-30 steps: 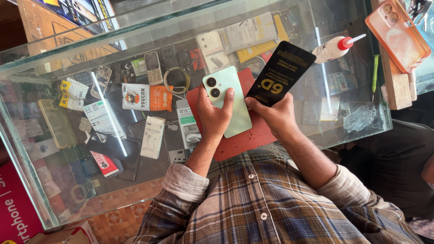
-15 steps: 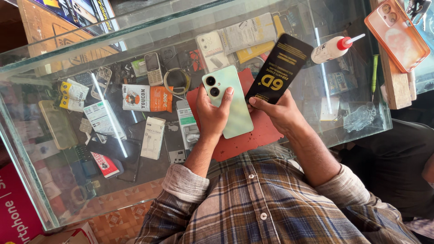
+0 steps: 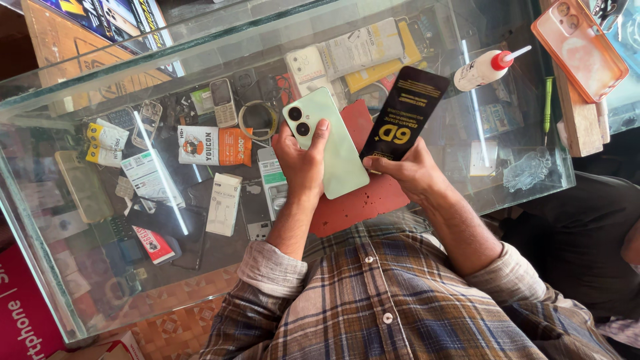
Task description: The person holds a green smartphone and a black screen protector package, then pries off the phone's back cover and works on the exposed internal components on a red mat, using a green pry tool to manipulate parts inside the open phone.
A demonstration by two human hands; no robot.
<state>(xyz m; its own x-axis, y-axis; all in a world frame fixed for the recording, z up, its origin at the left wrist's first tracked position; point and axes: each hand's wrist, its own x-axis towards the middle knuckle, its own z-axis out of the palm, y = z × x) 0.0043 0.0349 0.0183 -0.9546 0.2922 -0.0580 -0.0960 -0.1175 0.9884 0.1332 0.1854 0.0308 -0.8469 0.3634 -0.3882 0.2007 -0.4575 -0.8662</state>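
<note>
My left hand point(image 3: 303, 167) grips a light green smartphone point(image 3: 337, 153) back side up, its twin camera lenses at the far end and my thumb lying along its back. My right hand point(image 3: 408, 175) holds the lower end of a flat black packet point(image 3: 408, 110) with yellow lettering, which leans against the phone's right edge. Both hands hover over a red mat point(image 3: 363, 203) that lies on the glass counter top point(image 3: 100, 87).
A white glue bottle with a red nozzle point(image 3: 483, 70) lies on the glass at the right. Beyond it an orange-rimmed clear phone case point(image 3: 579, 47) rests on a wooden block point(image 3: 579, 123), beside a green screwdriver point(image 3: 547, 100). Old phones, packets and boxes point(image 3: 213, 145) fill the showcase under the glass.
The black packet has shifted slightly in my right hand. The green phone and my left hand stay where they were.
</note>
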